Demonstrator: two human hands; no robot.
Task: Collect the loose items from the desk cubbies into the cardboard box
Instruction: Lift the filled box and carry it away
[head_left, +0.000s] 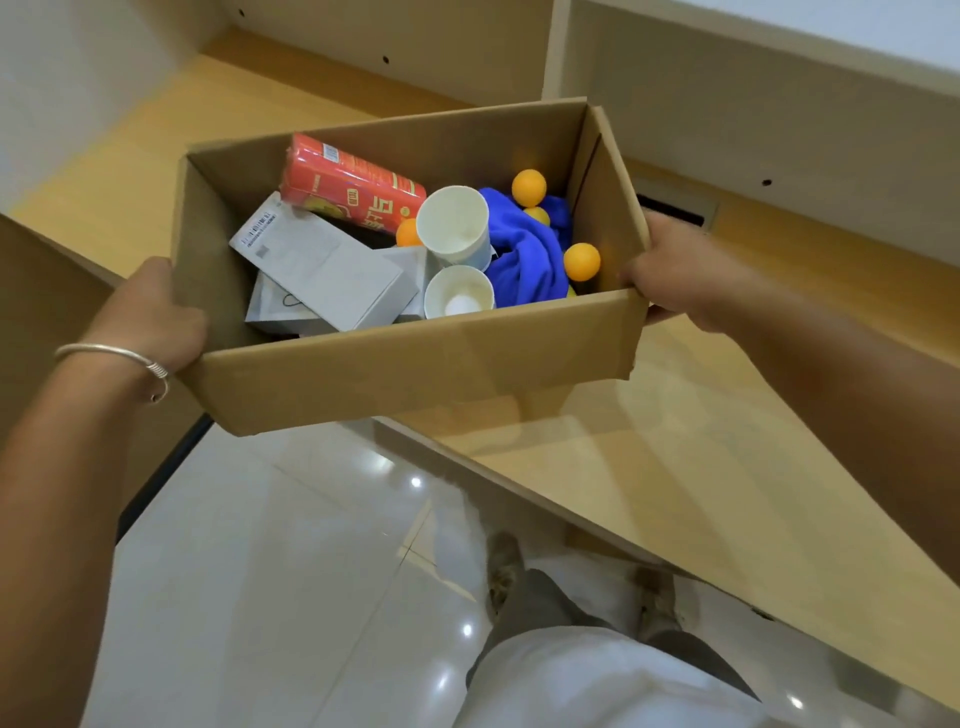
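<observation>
Left hand (150, 317) and right hand (670, 270) clamped round opposite ends of the cardboard box (415, 364), lifted over the surface (675, 441). Already inside: cups, orange balls, blue cloth (524, 260), red pack. Cubbies (415, 47) look bare, so probably nearly done.

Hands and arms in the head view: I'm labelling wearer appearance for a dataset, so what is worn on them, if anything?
Both forearms are bare, with no sleeves or gloves in view. The left hand has a thin silver bangle round its wrist, with a coiled wire section and a small dangling end. The right hand and its wrist carry nothing.
</observation>
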